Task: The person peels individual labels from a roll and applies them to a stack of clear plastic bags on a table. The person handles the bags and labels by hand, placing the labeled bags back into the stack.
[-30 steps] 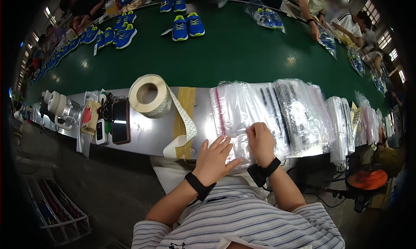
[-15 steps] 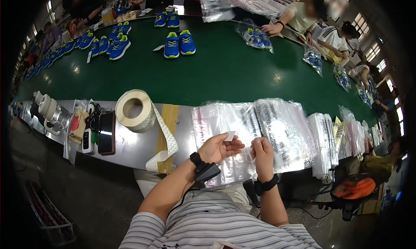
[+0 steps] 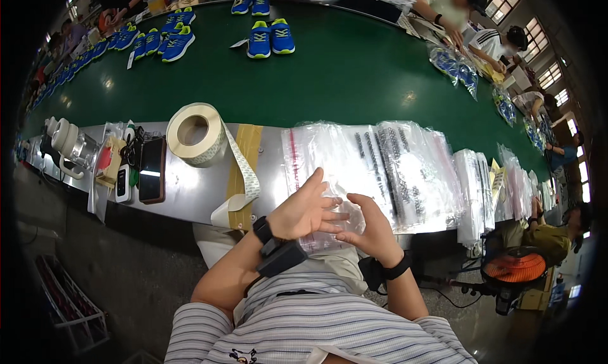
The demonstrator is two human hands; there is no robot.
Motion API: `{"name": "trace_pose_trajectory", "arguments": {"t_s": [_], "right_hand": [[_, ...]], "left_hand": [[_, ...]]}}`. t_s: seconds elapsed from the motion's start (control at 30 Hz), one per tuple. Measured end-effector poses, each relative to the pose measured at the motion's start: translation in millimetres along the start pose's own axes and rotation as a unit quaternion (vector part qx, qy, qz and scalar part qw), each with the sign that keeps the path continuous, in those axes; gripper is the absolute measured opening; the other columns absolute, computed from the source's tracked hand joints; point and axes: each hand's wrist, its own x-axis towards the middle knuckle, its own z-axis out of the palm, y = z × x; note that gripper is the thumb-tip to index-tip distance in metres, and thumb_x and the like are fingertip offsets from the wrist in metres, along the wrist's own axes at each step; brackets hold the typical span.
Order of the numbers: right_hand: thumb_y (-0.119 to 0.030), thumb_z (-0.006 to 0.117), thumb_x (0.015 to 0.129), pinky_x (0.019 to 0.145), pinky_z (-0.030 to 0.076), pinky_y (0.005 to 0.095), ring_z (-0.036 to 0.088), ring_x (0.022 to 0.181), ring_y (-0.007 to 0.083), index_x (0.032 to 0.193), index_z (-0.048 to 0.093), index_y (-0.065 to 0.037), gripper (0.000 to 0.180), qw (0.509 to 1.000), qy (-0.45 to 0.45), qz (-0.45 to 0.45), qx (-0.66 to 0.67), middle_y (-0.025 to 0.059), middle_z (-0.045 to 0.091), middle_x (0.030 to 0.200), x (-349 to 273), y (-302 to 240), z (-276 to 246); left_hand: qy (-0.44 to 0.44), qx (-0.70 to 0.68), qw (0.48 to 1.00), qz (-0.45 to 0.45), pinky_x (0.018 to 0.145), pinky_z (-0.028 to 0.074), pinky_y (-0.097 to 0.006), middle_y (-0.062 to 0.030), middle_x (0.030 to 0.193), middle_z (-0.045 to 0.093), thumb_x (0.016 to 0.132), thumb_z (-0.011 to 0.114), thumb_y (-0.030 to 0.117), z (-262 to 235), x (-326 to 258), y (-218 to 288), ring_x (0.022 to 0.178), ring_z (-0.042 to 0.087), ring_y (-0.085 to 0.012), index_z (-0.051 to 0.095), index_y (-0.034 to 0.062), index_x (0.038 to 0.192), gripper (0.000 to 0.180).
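At frame centre, left hand [image 3: 304, 210] and right hand [image 3: 370, 228] clasp a slippery clear bag [image 3: 342, 213] that may slip free.

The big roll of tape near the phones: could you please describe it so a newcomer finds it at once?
Start at the green conveyor belt; along its near edge runs a metal ledge. The roll of tape stands there, left of the clear bags, the only round cream thing, trailing a loose strip.

Tape roll [image 3: 195, 133], phone [image 3: 152, 178] on metal ledge — blue shoes [image 3: 270, 38] on green belt.

Steel bench [image 3: 190, 193] with tape roll [image 3: 195, 134], phone [image 3: 152, 178], clear bag stacks [image 3: 380, 167]; green conveyor [image 3: 329, 79] with blue shoes [image 3: 270, 38].
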Motion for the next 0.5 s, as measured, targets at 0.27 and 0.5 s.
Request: {"name": "trace_pose_trajectory", "arguments": {"t_s": [0.27,0.5], "right_hand": [[-0.014,0.055,0.092,0.061,0.050,0.0270,0.064,0.071,0.0174,0.088,0.063,-0.001,0.016,0.963,0.129,0.154,0.179,0.0075,0.065,0.080,8,12,26],[-0.019,0.049,0.093,0.058,0.041,0.0218,0.055,0.068,0.0090,0.095,0.056,-0.005,0.016,0.800,0.492,0.313,0.143,0.0032,0.060,0.084,-50,125,-110]], "left_hand": [[0.214,0.332,0.887,0.239,0.076,0.050,-0.028,-0.0114,0.100,0.064,0.097,0.047,0.023,-1,-95,-26,0.086,0.063,-0.0164,0.054,0.0007,0.111,0.027],[0.469,0.691,0.388,0.390,0.086,0.039,-0.046,-0.0144,0.105,0.056,0.075,0.068,0.012,-32,-103,-9,0.097,0.052,-0.0332,0.051,0.0021,0.116,0.045]]}}
